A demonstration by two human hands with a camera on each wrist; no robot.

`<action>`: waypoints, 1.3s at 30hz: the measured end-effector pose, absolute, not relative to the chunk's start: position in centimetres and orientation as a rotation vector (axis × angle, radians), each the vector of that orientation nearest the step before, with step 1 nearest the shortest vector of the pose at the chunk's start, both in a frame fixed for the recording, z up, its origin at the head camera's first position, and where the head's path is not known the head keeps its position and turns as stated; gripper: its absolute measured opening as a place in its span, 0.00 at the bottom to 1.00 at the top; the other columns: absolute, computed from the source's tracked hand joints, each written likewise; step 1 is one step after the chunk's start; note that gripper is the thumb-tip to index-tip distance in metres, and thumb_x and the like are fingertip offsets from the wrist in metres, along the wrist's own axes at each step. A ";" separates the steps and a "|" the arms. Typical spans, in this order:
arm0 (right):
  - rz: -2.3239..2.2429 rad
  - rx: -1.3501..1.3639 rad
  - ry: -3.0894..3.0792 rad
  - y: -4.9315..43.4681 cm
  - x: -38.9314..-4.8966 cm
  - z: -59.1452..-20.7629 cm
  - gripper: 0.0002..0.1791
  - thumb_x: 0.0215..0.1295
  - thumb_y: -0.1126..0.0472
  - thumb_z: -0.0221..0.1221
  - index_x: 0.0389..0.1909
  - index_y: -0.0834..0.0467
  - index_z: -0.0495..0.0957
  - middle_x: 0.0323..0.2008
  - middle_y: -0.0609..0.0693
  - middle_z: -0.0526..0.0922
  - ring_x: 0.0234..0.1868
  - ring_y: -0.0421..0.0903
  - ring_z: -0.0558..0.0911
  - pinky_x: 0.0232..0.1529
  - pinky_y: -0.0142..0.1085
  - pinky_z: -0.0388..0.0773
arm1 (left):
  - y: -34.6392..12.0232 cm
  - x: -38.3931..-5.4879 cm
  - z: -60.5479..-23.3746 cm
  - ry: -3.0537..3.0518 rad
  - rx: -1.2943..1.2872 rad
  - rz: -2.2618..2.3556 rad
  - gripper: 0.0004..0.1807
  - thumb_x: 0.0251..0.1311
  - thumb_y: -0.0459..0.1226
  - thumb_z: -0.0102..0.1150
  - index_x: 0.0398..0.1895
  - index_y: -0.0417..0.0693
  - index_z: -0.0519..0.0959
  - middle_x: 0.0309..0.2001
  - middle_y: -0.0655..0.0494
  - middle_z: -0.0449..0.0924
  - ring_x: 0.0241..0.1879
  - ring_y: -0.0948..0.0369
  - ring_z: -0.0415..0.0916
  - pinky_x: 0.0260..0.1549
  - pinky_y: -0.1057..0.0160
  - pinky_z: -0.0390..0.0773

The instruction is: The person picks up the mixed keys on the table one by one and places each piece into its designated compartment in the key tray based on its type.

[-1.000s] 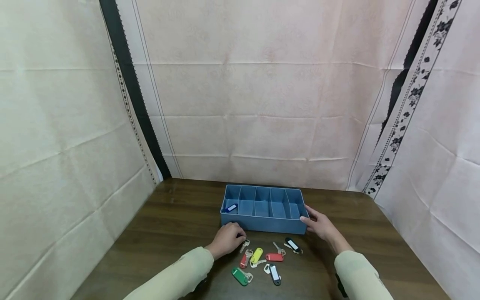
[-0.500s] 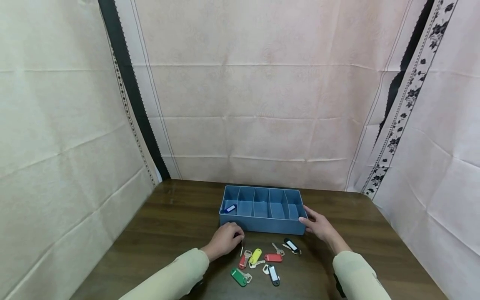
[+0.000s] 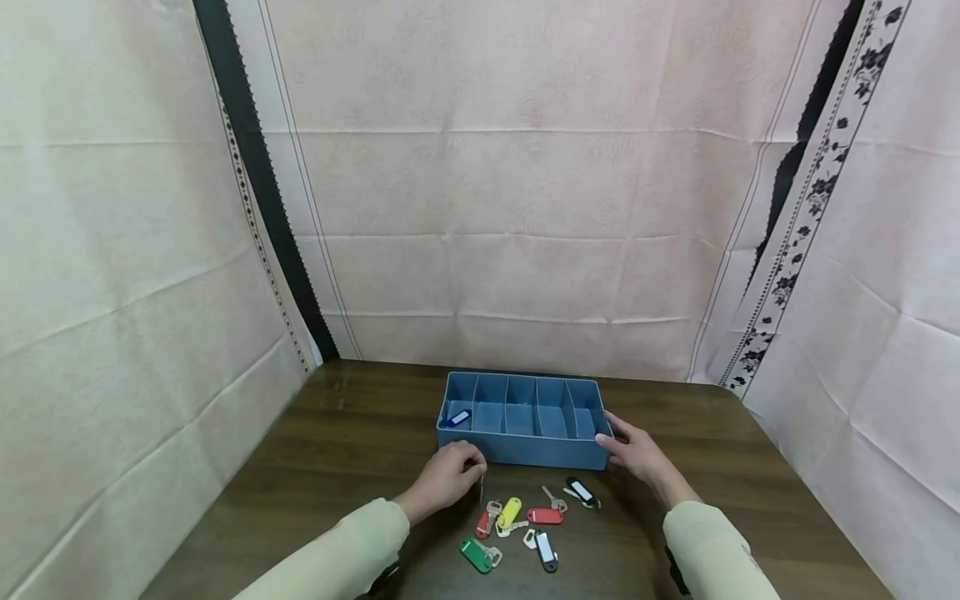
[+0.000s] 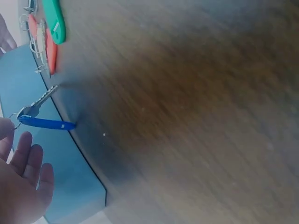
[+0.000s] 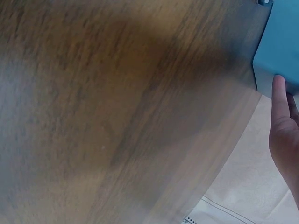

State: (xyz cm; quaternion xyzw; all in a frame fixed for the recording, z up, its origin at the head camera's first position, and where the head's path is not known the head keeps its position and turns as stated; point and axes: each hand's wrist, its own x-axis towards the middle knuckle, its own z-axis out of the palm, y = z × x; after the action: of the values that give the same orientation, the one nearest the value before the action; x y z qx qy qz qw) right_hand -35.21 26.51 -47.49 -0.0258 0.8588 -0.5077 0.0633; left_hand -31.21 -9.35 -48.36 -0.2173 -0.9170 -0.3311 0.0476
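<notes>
In the left wrist view, my left hand (image 4: 23, 182) pinches the ring of a blue key tag (image 4: 44, 122) with a key (image 4: 38, 103) on it. Tag and key hang down in front of the blue compartment box (image 3: 517, 450). From the head, my left hand (image 3: 446, 479) is by the box's front left corner and mostly hides the tag. My right hand (image 3: 637, 454) holds the box's right end, thumb at the front corner and fingers along the side. Another blue key tag (image 3: 459, 418) lies in the leftmost compartment; the other compartments show bare.
On the brown table (image 3: 300, 500), before the box, lie tagged keys: a green tag (image 3: 476, 555), a yellow tag (image 3: 509, 512), a red tag (image 3: 545, 516), another red tag (image 3: 482, 524), a black tag (image 3: 546, 551) and another black tag (image 3: 581, 491). Pale cloth (image 3: 487, 208) hangs behind.
My left hand has lifted the key and tag slightly from the table, so the key now hangs upright under the fingers. My right hand stays at the box.
</notes>
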 end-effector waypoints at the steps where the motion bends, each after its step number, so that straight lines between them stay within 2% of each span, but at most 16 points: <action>1: -1.539 -0.075 2.592 26.5 -35.2 -47.5 0.44 0.68 0.42 0.58 0.79 0.53 0.51 0.73 0.70 0.56 0.67 0.67 0.67 0.57 0.49 0.75 | -9.4 -31.2 -48.3 -2.794 -0.664 -1.015 0.04 0.67 0.39 0.61 0.34 0.55 0.83 0.34 0.65 0.76 0.37 0.64 0.71 0.41 0.59 0.78; 10: -1.541 -0.080 2.597 26.4 -35.2 -47.7 0.39 0.73 0.49 0.56 0.79 0.53 0.51 0.73 0.69 0.55 0.67 0.67 0.67 0.58 0.49 0.74 | -9.7 -30.8 -47.9 -2.768 -0.658 -1.093 0.04 0.69 0.41 0.60 0.37 0.54 0.82 0.36 0.66 0.76 0.39 0.64 0.73 0.41 0.60 0.78; 16: -1.528 -0.080 2.610 26.4 -35.0 -47.9 0.50 0.63 0.36 0.58 0.79 0.53 0.50 0.73 0.69 0.56 0.67 0.67 0.67 0.58 0.49 0.74 | -9.9 -30.6 -47.0 -2.734 -0.665 -1.190 0.04 0.70 0.38 0.59 0.39 0.50 0.82 0.36 0.64 0.77 0.39 0.62 0.73 0.40 0.61 0.78; 18: -1.532 -0.078 2.609 26.4 -35.0 -47.9 0.51 0.61 0.35 0.58 0.79 0.53 0.50 0.73 0.69 0.56 0.67 0.67 0.67 0.58 0.49 0.74 | -10.0 -30.6 -46.7 -2.720 -0.665 -1.211 0.04 0.70 0.38 0.58 0.39 0.50 0.81 0.36 0.64 0.77 0.40 0.62 0.74 0.41 0.60 0.78; 29: -1.528 -0.080 2.618 26.1 -34.6 -48.0 0.49 0.62 0.36 0.58 0.79 0.52 0.51 0.73 0.69 0.57 0.67 0.67 0.68 0.58 0.49 0.75 | -11.1 -30.9 -44.4 -2.617 -0.603 -1.312 0.05 0.71 0.40 0.56 0.40 0.50 0.80 0.37 0.61 0.77 0.38 0.60 0.73 0.39 0.61 0.78; 39: -1.531 -0.064 2.622 26.5 -34.6 -47.5 0.50 0.62 0.36 0.59 0.79 0.51 0.51 0.73 0.68 0.56 0.66 0.67 0.69 0.58 0.48 0.74 | -11.7 -32.9 -42.2 -2.521 -0.470 -1.353 0.04 0.71 0.39 0.57 0.39 0.51 0.80 0.38 0.58 0.78 0.35 0.60 0.73 0.36 0.61 0.77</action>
State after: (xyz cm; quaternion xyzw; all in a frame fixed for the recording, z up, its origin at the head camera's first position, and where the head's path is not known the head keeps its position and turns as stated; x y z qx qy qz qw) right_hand -34.63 26.49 -47.53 -0.0211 0.8621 -0.5035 0.0523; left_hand -32.89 -11.72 -42.22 -0.1608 -0.8632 -0.4632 0.1206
